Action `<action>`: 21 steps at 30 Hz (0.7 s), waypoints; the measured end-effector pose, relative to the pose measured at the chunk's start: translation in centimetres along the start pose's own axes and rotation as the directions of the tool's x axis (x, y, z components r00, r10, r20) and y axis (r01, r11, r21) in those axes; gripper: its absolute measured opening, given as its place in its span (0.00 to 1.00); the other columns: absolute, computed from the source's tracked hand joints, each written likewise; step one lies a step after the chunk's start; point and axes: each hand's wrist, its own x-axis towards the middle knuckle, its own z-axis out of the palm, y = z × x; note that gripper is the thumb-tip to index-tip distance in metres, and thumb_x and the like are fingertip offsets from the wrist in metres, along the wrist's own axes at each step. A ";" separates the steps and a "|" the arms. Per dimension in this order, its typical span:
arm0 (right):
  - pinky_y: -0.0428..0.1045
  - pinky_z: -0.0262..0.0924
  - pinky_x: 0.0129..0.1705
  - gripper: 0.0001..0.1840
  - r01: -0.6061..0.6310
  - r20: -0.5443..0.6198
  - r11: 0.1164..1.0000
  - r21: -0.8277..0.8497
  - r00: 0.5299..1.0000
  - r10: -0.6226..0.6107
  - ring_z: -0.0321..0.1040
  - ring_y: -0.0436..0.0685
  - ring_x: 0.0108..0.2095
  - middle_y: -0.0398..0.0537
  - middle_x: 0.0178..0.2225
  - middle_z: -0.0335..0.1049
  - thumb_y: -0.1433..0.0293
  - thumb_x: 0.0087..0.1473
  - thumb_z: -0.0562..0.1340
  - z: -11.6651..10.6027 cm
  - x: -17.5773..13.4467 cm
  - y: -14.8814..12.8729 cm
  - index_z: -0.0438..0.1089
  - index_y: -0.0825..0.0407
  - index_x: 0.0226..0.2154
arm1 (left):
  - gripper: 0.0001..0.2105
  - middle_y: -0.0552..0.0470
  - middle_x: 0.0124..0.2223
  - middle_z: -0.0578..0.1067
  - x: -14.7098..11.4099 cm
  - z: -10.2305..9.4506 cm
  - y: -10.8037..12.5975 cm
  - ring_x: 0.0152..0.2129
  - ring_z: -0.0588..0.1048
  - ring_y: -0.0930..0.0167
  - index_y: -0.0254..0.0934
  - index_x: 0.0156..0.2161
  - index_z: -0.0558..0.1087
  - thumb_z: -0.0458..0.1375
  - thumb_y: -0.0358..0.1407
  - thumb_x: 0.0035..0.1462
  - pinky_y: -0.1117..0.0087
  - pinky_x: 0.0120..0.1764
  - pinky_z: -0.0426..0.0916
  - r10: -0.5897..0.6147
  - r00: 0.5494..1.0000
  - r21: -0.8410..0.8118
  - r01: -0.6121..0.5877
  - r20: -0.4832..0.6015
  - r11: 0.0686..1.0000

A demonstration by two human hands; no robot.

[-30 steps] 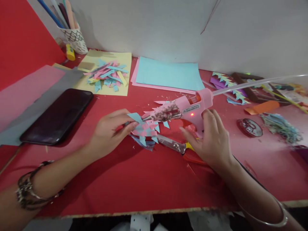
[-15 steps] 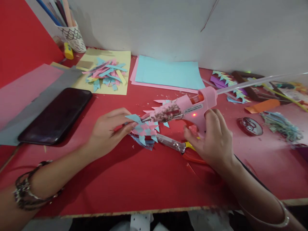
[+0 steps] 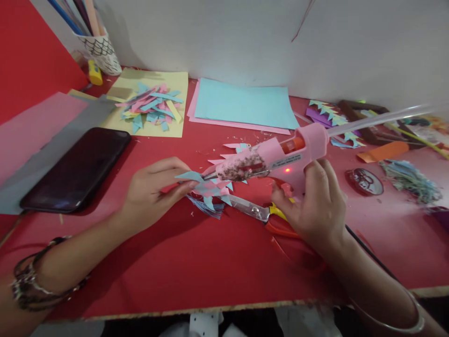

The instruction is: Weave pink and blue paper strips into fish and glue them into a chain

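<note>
Between thumb and fingers, my left hand (image 3: pixel 154 189) pinches a woven pink and blue paper piece (image 3: pixel 210 188) with pointed strip ends. My right hand (image 3: pixel 315 203) is wrapped round the handle of a pink hot glue gun (image 3: pixel 277 161), its red light lit and a clear glue stick (image 3: pixel 379 119) out of its back. The nozzle meets the blue strip end beside my left fingertips; whether glue is coming out is too small to tell. Below lie scissors (image 3: pixel 256 210) with red and yellow handles, partly under my right hand, and a dark blue fringe tassel (image 3: pixel 206 207).
A black phone (image 3: pixel 77 168) lies at left. Behind are cut paper strips (image 3: pixel 154 105) on a yellow sheet, stacked blue paper (image 3: pixel 242 103) and a pen cup (image 3: pixel 101 51). To the right sit a small round container (image 3: pixel 365 181), a thread bundle (image 3: pixel 412 180) and an orange paper piece (image 3: pixel 384 152).
The glue gun has shifted slightly right and its orange-red inner part shows more. The paper strip end at the nozzle has tilted a little. Both hands keep their holds.
</note>
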 end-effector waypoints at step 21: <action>0.48 0.56 0.20 0.09 0.007 -0.082 0.998 0.058 0.997 -0.002 0.62 0.54 0.26 0.47 0.26 0.63 0.64 0.49 0.57 -0.3 0.5 0.0 0.57 0.51 0.32 | 0.06 0.55 0.26 0.73 -0.2 -0.2 -0.1 0.23 0.70 0.77 0.39 0.27 0.71 0.55 0.26 0.51 0.77 0.28 0.65 -0.047 0.999 -0.018 0.047 -0.014 0.999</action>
